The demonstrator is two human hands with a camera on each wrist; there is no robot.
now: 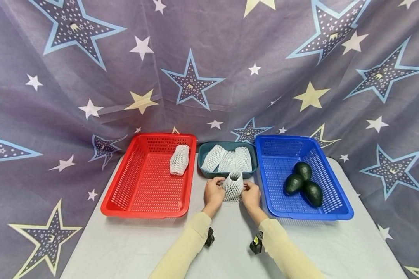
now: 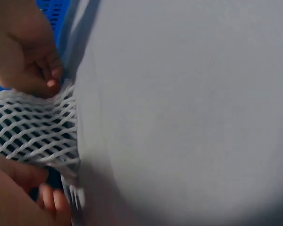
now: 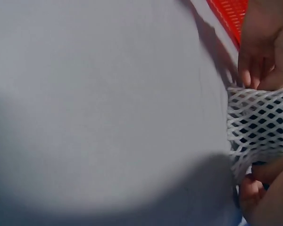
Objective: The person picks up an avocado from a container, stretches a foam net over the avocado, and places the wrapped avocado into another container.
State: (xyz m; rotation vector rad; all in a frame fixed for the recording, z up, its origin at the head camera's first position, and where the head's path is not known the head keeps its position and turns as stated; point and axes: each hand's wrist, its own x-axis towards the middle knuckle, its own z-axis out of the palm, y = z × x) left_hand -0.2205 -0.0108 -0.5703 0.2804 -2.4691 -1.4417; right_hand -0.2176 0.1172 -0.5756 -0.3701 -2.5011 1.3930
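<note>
A white foam net sleeve (image 1: 233, 186) stands upright on the table between both hands, its top opening facing up. Dark green shows through its mesh (image 2: 30, 125), so it seems to be around an avocado. On its left side my left hand (image 1: 213, 193) pinches the sleeve near the lower edge. Opposite, my right hand (image 1: 251, 195) pinches the right side with thumb and fingers. From the right wrist view, the mesh (image 3: 259, 117) looks stretched between the two hands. The inside of the sleeve is mostly hidden.
Behind the hands, a teal basket (image 1: 203, 149) holds several flat foam sleeves (image 1: 243, 159). At left, a red basket (image 1: 144, 212) contains one sleeved piece (image 1: 179, 159). The blue basket (image 1: 310, 215) at right has three dark green avocados (image 1: 312, 193). A starry curtain (image 1: 230, 89) hangs behind.
</note>
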